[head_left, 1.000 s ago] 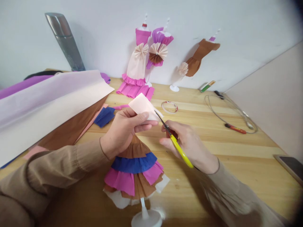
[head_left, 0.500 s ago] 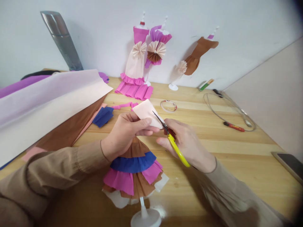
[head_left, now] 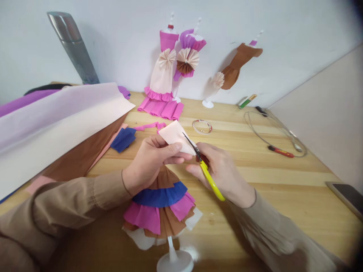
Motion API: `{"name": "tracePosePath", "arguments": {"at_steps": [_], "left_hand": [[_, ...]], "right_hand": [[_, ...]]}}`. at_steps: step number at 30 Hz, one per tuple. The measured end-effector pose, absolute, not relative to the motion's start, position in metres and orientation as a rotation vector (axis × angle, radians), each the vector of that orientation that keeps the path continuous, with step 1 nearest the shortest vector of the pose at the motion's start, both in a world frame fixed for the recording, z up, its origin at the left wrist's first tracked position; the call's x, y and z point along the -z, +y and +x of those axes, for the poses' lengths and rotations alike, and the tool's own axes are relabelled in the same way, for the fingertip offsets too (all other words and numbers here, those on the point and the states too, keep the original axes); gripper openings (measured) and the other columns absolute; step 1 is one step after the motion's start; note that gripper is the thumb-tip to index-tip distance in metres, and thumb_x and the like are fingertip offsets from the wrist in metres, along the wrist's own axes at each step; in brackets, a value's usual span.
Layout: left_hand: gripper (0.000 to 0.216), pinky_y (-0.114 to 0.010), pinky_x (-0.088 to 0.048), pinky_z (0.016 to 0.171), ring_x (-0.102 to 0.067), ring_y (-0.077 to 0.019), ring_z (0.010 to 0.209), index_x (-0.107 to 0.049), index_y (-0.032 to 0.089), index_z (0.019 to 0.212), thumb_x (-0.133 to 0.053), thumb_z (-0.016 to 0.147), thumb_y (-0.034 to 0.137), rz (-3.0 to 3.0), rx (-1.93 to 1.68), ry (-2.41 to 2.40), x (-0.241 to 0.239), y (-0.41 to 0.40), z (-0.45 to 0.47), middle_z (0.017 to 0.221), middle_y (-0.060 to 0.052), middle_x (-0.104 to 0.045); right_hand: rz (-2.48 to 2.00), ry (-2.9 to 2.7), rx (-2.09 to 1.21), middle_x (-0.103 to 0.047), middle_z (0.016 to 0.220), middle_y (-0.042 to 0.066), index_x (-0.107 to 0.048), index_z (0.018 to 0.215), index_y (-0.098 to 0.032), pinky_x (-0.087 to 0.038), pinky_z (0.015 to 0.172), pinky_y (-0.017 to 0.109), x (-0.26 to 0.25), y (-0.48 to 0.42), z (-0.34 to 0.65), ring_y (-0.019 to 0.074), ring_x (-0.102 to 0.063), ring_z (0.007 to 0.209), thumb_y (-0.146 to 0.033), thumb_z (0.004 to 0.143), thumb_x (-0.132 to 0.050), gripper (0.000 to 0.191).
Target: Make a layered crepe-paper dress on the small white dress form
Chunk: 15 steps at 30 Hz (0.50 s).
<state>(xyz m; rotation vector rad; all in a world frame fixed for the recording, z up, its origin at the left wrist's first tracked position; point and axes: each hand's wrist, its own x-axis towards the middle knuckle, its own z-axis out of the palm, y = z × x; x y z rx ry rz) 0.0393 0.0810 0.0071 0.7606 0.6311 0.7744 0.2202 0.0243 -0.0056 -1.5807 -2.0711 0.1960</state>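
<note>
Between thumb and fingers, my left hand (head_left: 159,156) pinches a pale cream piece of paper (head_left: 175,133). My right hand (head_left: 222,172) is closed on scissors (head_left: 210,179) with yellow handles, one of which shows. The dark blades lie across the right edge of the paper, with a pointed tip over its face. Below both hands stands a small mannequin in a layered paper skirt (head_left: 160,196) of brown, blue, pink and white tiers. Its white round base (head_left: 176,261) shows at the front, while my left hand hides its upper part.
Large paper sheets (head_left: 62,124) lie at left beside a blue paper piece (head_left: 123,139). Several dressed mannequins, one in a brown dress (head_left: 238,66), stand by the wall. A bracelet-like ring (head_left: 202,127), a cable (head_left: 246,122) and a phone (head_left: 347,196) rest on the table.
The scissors and my right hand have shifted very slightly left. The paper has dipped a little in my left hand; both grips stay the same.
</note>
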Motion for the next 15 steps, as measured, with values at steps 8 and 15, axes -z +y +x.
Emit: {"name": "tracePosePath", "arguments": {"at_steps": [8,15], "left_hand": [[0.02,-0.015,-0.057,0.062,-0.074,-0.0136,0.066,-0.076,0.011,0.077,-0.085,0.068,0.026,0.766,-0.775,0.632,-0.0063,0.0801,0.0394,0.071,-0.006,-0.077],[0.018,-0.015,-0.057,0.065,-0.074,-0.0128,0.067,-0.077,0.011,0.078,-0.084,0.069,0.026,0.771,-0.77,0.62,-0.0056,0.0796,0.0395,0.074,-0.006,-0.078]], "right_hand": [[-1.552,-2.047,-0.171,-0.041,0.059,-0.004,-0.041,0.07,-0.022,-0.028,0.051,0.025,0.0025,0.0246,0.2168,0.0111,-0.035,0.049,-0.062,0.09,-0.049,0.045],[-1.536,-2.04,-0.158,-0.041,0.055,-0.005,-0.042,0.069,-0.022,-0.028,0.049,0.024,0.0036,0.025,0.2169,0.0102,-0.034,0.047,-0.061,0.091,-0.049,0.046]]}}
